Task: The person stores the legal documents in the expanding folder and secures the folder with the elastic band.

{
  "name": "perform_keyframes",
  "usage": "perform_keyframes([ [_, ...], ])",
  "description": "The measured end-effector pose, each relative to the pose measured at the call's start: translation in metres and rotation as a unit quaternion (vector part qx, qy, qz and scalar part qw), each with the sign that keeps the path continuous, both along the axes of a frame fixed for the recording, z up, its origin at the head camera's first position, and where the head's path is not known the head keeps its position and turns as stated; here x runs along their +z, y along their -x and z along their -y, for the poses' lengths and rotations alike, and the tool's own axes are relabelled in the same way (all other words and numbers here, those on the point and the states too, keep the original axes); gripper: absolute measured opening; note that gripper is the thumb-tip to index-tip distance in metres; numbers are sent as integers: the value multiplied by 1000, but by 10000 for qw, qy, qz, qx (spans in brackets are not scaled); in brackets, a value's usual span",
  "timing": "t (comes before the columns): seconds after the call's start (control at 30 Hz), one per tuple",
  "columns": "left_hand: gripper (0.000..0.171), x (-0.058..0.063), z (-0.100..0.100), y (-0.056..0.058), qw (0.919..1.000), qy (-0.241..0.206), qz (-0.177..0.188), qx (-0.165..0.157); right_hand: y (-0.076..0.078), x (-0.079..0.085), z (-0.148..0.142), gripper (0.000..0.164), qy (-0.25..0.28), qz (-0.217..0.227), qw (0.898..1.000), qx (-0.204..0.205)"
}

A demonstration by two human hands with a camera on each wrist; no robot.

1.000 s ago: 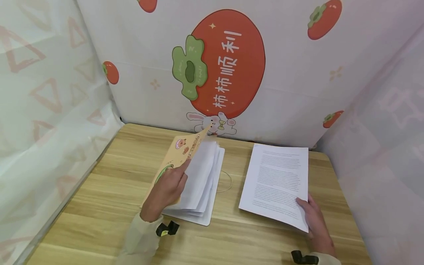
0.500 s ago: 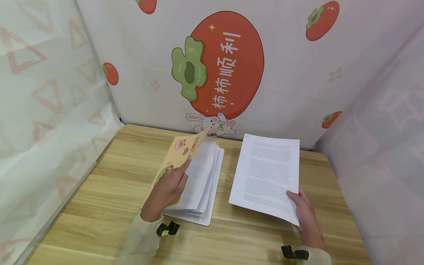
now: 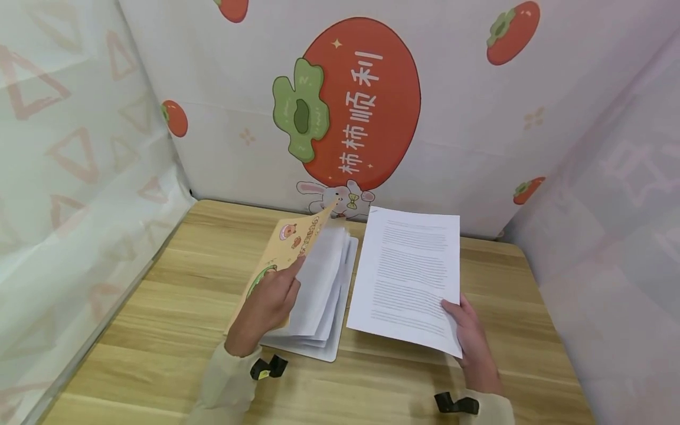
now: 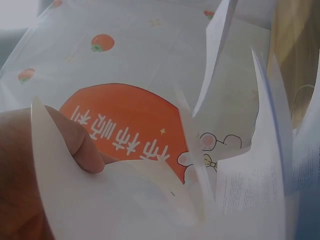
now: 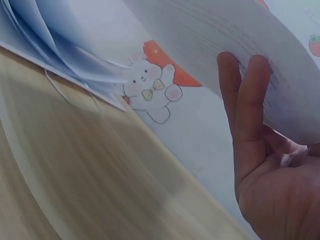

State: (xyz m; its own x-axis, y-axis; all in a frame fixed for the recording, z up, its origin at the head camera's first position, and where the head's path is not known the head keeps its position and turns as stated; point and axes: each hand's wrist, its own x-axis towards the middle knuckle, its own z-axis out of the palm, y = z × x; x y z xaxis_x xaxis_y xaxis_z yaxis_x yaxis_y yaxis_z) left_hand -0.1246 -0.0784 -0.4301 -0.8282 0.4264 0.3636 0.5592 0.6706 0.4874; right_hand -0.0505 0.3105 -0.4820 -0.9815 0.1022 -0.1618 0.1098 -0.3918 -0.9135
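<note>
A document folder with a yellow cartoon cover (image 3: pixel 284 239) lies on the left half of the table, its cover raised. White leaves (image 3: pixel 319 283) fan out inside it. My left hand (image 3: pixel 268 301) pinches the cover's edge, the thumb (image 4: pixel 90 155) on its pale inner side. Right of the folder, my right hand (image 3: pixel 474 339) holds a printed paper (image 3: pixel 409 265) by its lower right edge. Its thumb lies on the printed face, and two straight fingers (image 5: pixel 250 100) show against the underside. The paper is tilted above the table, its left edge close by the folder.
Under everything is a wood-grain table (image 3: pixel 372 383). A white curtain with a big persimmon print (image 3: pixel 366 100) stands along its back edge, with more curtains at both sides. A thin elastic loop (image 5: pixel 57 90) hangs from the folder's edge.
My right hand has carried the printed paper leftward, right up to the folder, and it now covers most of the elastic loop in the head view. The left hand and raised cover stay put.
</note>
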Motion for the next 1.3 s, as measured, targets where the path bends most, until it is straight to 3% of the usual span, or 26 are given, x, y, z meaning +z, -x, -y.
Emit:
perform_keyframes([
  [0.47, 49, -1, 0, -1, 9998, 56, 145, 111, -2, 5, 27, 60, -115, -120, 9997, 155],
  [0.63, 49, 0, -1, -2, 9995, 108, 242, 175, -1, 8, 35, 61, -244, 131, 9996, 81],
  [0.87, 49, -2, -1, -2, 9996, 206, 56, 193, 3, 12, 48, 59, -288, 189, 9993, 120],
  [1.3, 50, -2, 0, -2, 9996, 205, 71, 184, 11, 12, 71, 58, -379, 215, 9988, 218],
])
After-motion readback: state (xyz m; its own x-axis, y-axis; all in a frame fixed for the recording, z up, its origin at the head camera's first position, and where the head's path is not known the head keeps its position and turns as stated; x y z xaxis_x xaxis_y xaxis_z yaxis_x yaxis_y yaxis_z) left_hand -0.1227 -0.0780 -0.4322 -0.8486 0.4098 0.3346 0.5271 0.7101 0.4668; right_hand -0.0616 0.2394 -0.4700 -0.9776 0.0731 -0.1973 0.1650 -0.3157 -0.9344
